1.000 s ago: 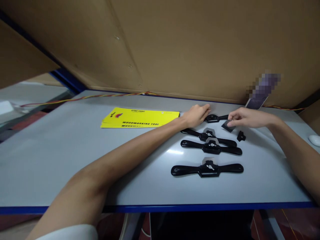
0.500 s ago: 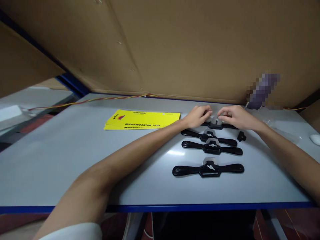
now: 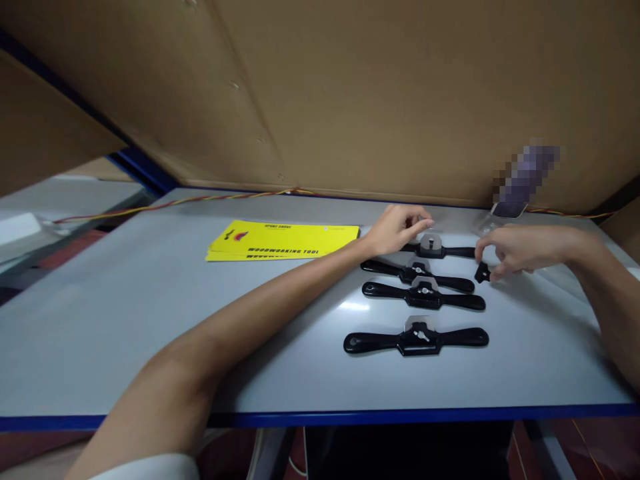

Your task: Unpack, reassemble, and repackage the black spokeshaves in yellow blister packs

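Observation:
My right hand (image 3: 525, 247) has its thumb and forefinger on a small black lever cap (image 3: 483, 272) lying on the table. My left hand (image 3: 397, 230) is by the farthest spokeshave (image 3: 457, 252), its thumb and forefinger pinched together; whatever they may hold is too small to make out. That spokeshave carries a bare metal blade (image 3: 431, 241) without a cap over it. Closer to me, three black spokeshaves lie in a column: one (image 3: 457, 284), another (image 3: 387, 290) and the nearest (image 3: 373, 342), each with a blade, cap and screw fitted.
Left of the tools lies a stack of yellow printed cards (image 3: 280, 240). A blurred purple object (image 3: 525, 183) leans at the back right, with clear plastic (image 3: 487, 222) beside it. A cardboard wall (image 3: 380, 100) closes off the back, where a red and yellow wire (image 3: 210, 197) runs.
My right hand has left the farthest spokeshave, moving right and toward me to the lever cap, uncovering the blade. My left hand has shifted slightly, thumb and forefinger now meeting.

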The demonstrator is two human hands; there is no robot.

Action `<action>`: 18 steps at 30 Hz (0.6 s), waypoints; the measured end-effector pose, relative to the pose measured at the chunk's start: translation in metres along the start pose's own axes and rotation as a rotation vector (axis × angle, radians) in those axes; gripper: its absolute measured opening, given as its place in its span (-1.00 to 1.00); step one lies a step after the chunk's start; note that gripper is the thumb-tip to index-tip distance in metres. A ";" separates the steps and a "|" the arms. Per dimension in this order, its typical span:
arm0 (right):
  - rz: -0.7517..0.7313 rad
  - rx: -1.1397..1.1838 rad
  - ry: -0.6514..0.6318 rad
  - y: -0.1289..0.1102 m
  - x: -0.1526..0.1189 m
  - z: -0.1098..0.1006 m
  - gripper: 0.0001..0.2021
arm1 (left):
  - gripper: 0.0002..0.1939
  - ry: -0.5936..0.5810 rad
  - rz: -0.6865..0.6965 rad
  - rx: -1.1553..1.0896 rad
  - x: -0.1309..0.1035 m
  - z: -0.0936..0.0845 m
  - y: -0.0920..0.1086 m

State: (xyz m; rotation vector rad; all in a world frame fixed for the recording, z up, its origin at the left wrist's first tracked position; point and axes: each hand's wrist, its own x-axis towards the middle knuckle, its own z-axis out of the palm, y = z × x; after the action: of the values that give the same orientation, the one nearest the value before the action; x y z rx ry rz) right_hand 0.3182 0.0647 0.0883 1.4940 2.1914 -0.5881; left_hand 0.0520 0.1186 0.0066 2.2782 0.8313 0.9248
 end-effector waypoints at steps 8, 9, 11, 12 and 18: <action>-0.228 0.069 0.059 -0.005 0.020 0.004 -0.77 | -0.65 0.085 -0.001 -0.049 0.003 -0.006 -0.003; -0.253 0.069 0.151 -0.009 0.019 0.002 -0.76 | -0.66 0.104 -0.008 -0.064 0.003 -0.006 -0.005; -0.306 0.091 0.273 -0.018 0.018 0.000 -0.73 | -0.68 0.135 -0.029 -0.101 0.004 -0.005 -0.007; -0.347 0.107 0.287 -0.022 0.018 -0.001 -0.72 | -0.69 0.147 -0.041 -0.122 0.004 -0.005 -0.008; -0.597 0.065 0.514 -0.025 0.026 0.010 -0.67 | -0.71 0.203 -0.080 -0.155 0.004 -0.009 -0.012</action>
State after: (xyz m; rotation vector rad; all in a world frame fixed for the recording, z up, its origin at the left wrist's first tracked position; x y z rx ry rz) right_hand 0.2870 0.0705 0.0684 1.0827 3.0833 -0.4875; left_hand 0.0438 0.1313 0.0059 2.0283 0.8970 1.1556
